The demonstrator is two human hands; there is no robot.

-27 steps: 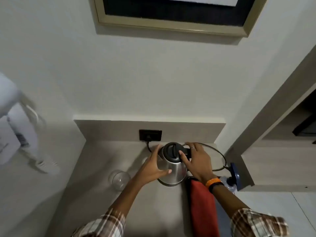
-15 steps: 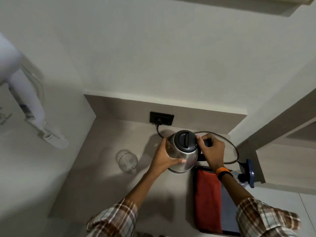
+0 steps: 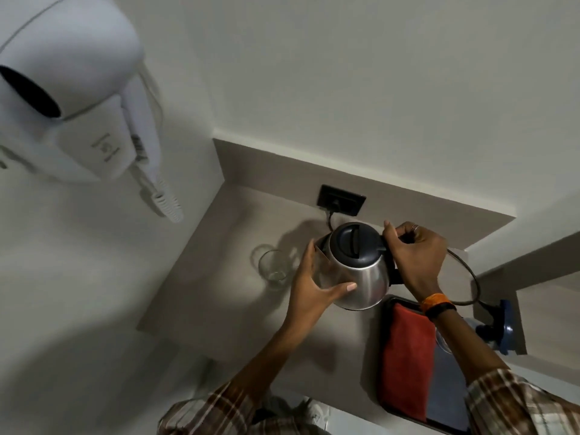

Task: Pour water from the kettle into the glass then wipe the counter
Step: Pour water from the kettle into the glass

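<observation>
A steel kettle (image 3: 361,277) with a black lid is held over the beige counter (image 3: 219,296), its spout pointing left toward an empty clear glass (image 3: 273,268). My right hand (image 3: 414,255) is closed around the black handle at the kettle's right side. My left hand (image 3: 314,287) cups the steel body on its left, thumb across the front. The glass stands upright just left of my left hand. A red cloth (image 3: 405,359) lies folded on a dark tray (image 3: 448,390) under my right forearm.
A black wall socket (image 3: 342,200) sits behind the kettle, with a cord (image 3: 470,277) looping right to the blue kettle base (image 3: 505,324). A white wall-mounted hair dryer (image 3: 72,98) hangs at upper left. A side wall bounds the counter on the left.
The kettle has shifted left toward the glass, held in both hands. The camera has come closer and tilted down, so the hair dryer now fills the upper left.
</observation>
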